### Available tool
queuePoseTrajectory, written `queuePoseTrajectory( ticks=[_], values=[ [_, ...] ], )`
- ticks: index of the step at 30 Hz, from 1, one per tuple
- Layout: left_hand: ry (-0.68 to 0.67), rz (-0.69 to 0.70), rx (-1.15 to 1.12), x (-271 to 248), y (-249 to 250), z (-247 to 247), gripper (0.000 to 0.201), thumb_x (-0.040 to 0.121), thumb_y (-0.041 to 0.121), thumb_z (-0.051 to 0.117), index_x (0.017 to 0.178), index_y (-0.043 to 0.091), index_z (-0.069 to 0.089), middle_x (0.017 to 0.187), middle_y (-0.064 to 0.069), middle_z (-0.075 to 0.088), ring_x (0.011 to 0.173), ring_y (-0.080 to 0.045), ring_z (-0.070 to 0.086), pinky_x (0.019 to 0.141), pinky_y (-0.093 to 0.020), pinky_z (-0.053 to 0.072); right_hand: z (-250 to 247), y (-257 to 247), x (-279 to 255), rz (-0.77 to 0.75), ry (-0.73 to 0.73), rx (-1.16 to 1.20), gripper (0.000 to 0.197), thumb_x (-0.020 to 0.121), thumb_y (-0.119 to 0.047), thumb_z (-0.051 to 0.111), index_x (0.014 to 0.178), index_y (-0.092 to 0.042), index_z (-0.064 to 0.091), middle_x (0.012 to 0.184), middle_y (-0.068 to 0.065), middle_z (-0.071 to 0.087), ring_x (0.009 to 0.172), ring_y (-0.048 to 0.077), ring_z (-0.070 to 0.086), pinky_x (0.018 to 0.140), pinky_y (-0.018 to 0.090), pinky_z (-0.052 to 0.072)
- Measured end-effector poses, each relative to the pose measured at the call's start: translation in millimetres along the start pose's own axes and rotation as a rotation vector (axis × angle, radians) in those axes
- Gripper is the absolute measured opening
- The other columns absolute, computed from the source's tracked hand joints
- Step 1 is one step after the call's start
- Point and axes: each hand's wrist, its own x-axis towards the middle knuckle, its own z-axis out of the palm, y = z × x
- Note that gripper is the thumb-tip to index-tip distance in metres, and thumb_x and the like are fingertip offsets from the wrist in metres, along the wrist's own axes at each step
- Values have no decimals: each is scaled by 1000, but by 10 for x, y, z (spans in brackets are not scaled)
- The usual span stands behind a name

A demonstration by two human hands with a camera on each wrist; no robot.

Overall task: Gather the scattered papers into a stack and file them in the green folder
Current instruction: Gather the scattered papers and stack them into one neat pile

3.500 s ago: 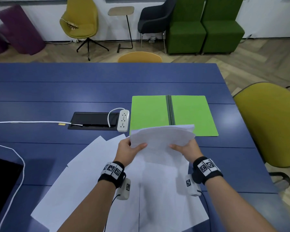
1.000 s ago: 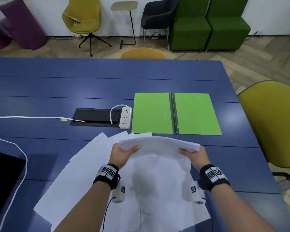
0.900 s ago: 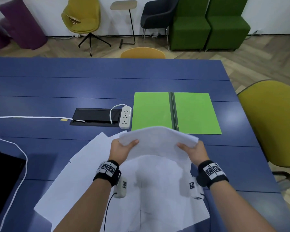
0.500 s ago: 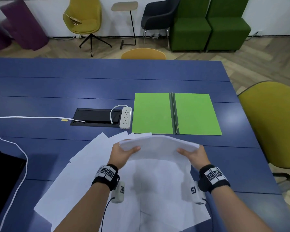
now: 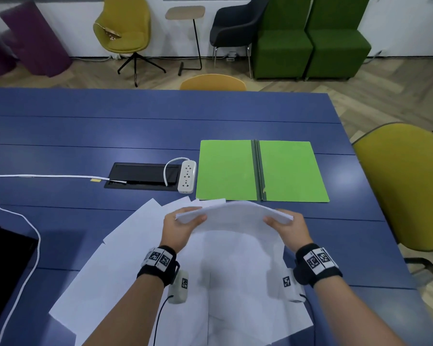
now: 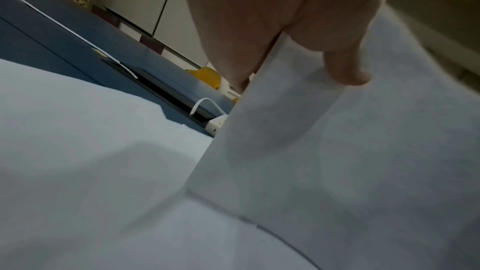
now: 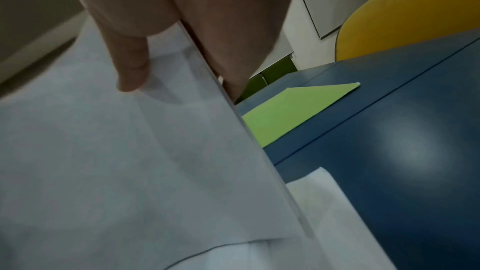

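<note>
While I watched through the head camera, my left hand (image 5: 179,227) and right hand (image 5: 291,229) each pinched one side of a stack of white papers (image 5: 235,216), held upright at the frame's centre, thumbs toward me. Loose sheets (image 5: 115,265) lay fanned across the lower frame on the blue table (image 5: 135,126). The green folder (image 5: 261,171) lay open just above the stack.

1. Stack (image 5: 235,214): white sheets, held upright on the table, bowed at the top, near centre.
2. Loose papers (image 5: 105,265): white, fanned flat under and left of the stack.
3. Folder (image 5: 225,171): green, open flat, just beyond the stack.
</note>
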Motion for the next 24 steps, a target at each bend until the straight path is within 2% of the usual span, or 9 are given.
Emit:
queuePoseTrajectory(
  ticks=[2,4,7,10,12,15,19,22,24],
  values=[
    [34,1,-20,36,101,43,17,75,18,90,89,13,81,88,-3,80,82,-22,76,78,-36,60,28,-89,3,-1,37,20,7,79,-13,82,80,-11,75,69,-1,70,63,16,61,58,24,48],
    [49,57,-47,56,245,47,13,78,16,88,88,12,80,83,0,80,74,-13,74,71,-27,57,40,-214,-21,-30,79,104,6,79,-11,81,81,-10,75,69,-2,71,60,12,63,56,23,51],
    [45,116,-36,99,275,-9,20,77,18,89,94,16,80,91,5,80,85,-8,74,77,-17,55,11,-208,-12,-12,93,141,10,78,-11,82,86,-12,76,77,-1,76,66,11,69,62,23,55],
    [11,68,28,66,95,-27,34,76,16,90,107,22,78,103,7,79,96,-9,73,87,-23,57,-20,-10,-8,75,-19,-117,20,75,-17,85,93,-15,75,91,0,77,79,12,73,74,31,59],
    [50,34,63,47,-11,-31,21,78,19,88,97,21,80,93,6,79,83,-8,73,82,-32,58,-55,36,-42,106,-75,-251,24,73,-18,86,95,-17,75,95,-2,77,86,13,73,80,39,60],
    [81,35,186,93,49,-28,8,81,27,86,84,24,79,76,10,77,66,-2,65,72,-29,57,-143,-104,-28,24,-31,-304,19,74,-20,85,88,-25,74,84,-5,76,77,14,71,71,36,59],
    [-10,226,372,173,437,7,3,84,21,82,82,23,82,65,23,69,62,8,58,63,-11,44,-224,-417,65,-143,-27,-452,14,76,-18,81,84,-29,75,80,-10,74,75,10,67,59,16,52],
    [-129,402,470,165,809,151,8,86,17,81,94,18,83,86,15,76,81,6,66,72,-7,45,-117,-636,118,-277,-122,-654,10,79,-22,77,87,-27,76,74,-11,71,71,12,63,62,24,47],
    [-218,507,532,117,971,282,8,87,18,80,94,21,83,89,13,78,82,0,67,73,-12,47,5,-729,120,-340,-182,-702,6,83,-28,74,87,-23,73,68,-8,67,66,16,59,61,29,45]
  ],
)
